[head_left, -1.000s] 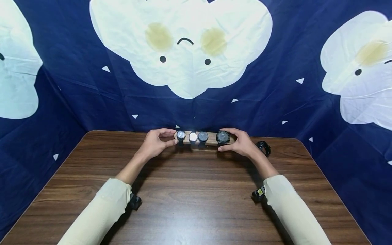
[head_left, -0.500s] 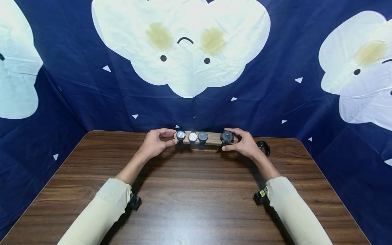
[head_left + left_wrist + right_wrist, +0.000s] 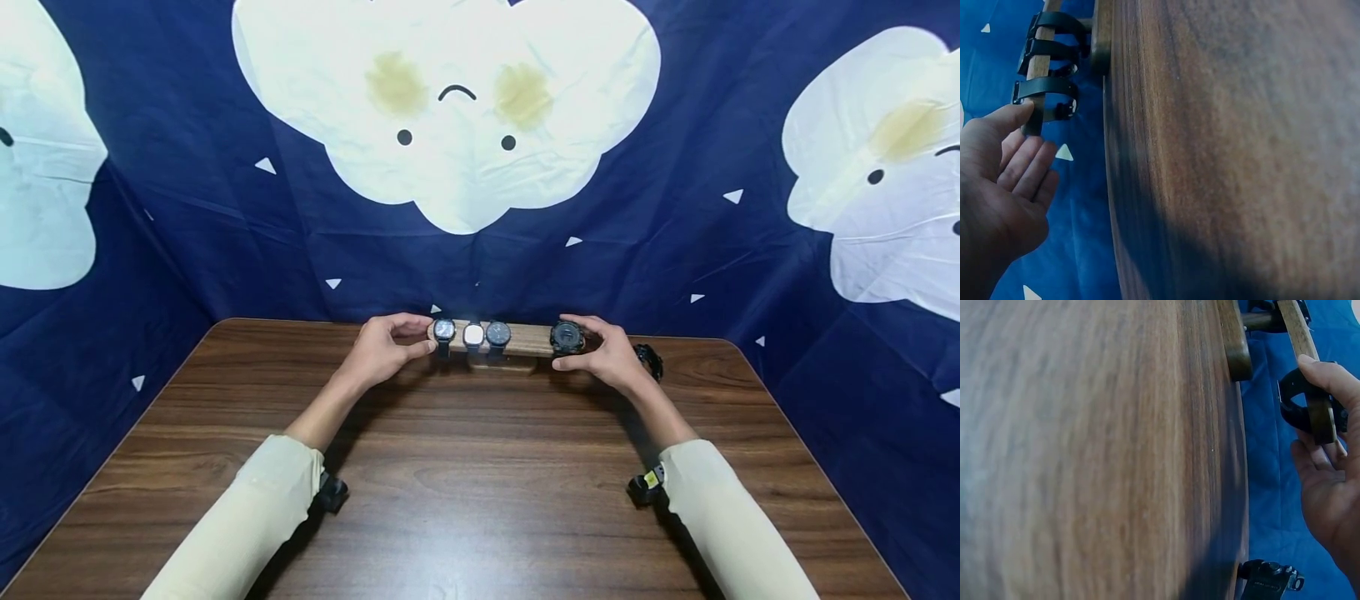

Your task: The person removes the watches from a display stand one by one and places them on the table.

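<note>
The large black watch (image 3: 567,336), at about 1 o'clock from the tabletop's centre, encircles a narrow wooden bar (image 3: 532,337) near one end, its strap forming a closed loop. The right hand (image 3: 609,357), at 3 o'clock from the bar's middle, pinches this watch, with the thumb on the near side and the fingers on the far side. At 9 o'clock from it, beyond a bare stretch of wood, three further watches sit close together on the bar: a dark round-faced watch (image 3: 498,334), a white-faced watch (image 3: 473,335) and, outermost, a square-faced watch (image 3: 444,330). The left hand (image 3: 381,350), at 9 o'clock, pinches the adjacent end of the bar between thumb and fingers. A wooden base (image 3: 501,365) supports the bar from 6 o'clock, at the far edge of the brown tabletop (image 3: 480,433). A separate black watch (image 3: 649,361) rests on the tabletop between 3 and 4 o'clock from the right hand's watch, partly behind the forearm. Pale sleeves (image 3: 232,525) enter the head view from 8 and 4 o'clock; at 12 o'clock hangs a navy backdrop (image 3: 225,225) printed with white clouds.
</note>
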`<state>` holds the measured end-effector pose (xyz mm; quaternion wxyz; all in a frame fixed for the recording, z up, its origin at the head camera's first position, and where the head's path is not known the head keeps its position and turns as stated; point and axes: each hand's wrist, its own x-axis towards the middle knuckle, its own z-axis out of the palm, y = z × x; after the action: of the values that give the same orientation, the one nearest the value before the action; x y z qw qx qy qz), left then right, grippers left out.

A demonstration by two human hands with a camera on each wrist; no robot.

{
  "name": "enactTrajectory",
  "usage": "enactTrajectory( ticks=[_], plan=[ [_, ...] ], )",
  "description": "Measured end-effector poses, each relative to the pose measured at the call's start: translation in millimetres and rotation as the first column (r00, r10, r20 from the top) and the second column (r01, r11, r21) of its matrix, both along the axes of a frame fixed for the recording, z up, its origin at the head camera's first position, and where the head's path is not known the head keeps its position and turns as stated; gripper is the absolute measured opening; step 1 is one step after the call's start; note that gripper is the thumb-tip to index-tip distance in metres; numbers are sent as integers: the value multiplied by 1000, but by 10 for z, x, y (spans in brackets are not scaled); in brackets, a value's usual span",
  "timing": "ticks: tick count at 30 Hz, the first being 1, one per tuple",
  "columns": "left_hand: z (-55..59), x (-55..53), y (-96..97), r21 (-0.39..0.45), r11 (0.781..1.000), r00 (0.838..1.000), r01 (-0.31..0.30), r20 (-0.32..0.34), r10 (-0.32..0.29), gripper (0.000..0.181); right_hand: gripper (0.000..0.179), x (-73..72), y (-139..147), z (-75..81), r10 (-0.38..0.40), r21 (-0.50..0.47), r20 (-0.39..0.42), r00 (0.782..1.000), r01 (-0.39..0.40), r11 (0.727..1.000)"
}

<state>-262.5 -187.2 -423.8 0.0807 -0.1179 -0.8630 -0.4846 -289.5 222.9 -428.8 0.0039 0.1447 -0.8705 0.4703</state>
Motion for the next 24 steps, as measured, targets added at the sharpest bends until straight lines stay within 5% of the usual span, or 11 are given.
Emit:
enactTrajectory(
  ticks=[24],
  plan=[
    [5, 29, 12, 3, 1000, 1000, -7, 15, 7, 42, 89, 74, 146, 61, -59, 9, -24, 998, 59, 998]
  ],
)
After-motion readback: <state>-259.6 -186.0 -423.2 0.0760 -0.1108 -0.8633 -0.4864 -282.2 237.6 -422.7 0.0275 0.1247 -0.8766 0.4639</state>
